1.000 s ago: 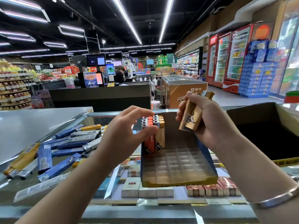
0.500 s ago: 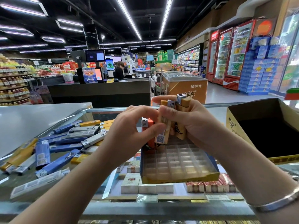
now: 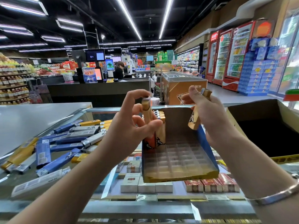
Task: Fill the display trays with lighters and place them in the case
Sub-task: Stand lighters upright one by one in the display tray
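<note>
Above the display tray point(image 3: 178, 159), left hand point(image 3: 129, 128) pinches an upright tan lighter point(image 3: 146, 113); right hand point(image 3: 208, 113) grips tilted tan lighters point(image 3: 194, 122), black logo unreadable.

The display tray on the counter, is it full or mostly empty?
Mostly empty. The display tray holds lighters only in its back left corner; the other clear slots are bare. The left hand holds one more above them.

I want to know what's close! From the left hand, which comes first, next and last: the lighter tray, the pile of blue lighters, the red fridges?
1. Lighter tray: right beside the left hand.
2. Pile of blue lighters: on the counter, further left.
3. Red fridges: far back right, across the aisle.
</note>
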